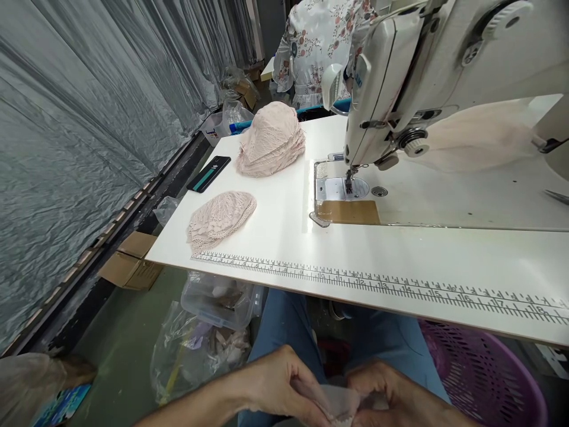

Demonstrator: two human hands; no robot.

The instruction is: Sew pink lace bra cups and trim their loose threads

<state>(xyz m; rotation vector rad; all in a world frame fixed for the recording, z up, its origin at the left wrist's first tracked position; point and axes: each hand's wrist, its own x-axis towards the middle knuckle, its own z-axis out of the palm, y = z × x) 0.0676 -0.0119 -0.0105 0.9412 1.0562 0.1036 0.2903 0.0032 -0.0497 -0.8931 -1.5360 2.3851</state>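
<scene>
Over my lap, my left hand (293, 385) pinches a piece of sheer pale pink fabric (335, 400). Opposite it, my right hand (391, 394) grips the same fabric with closed fingers. The lower part of the fabric and some fingertips are cut off by the bottom edge of the view. On the white table in front lie a small stack of pink lace pieces (222, 219) and a taller, rounded pile of pink lace pieces (272, 139). Neither hand touches them.
A sewing machine (377, 89) stands on the table (275, 237), which has a printed ruler (355, 279). A phone (208, 174) lies at left. Below are a purple basket (484, 373), a plastic bin (217, 299) and a cardboard box (131, 261). Another person (317, 47) is beyond.
</scene>
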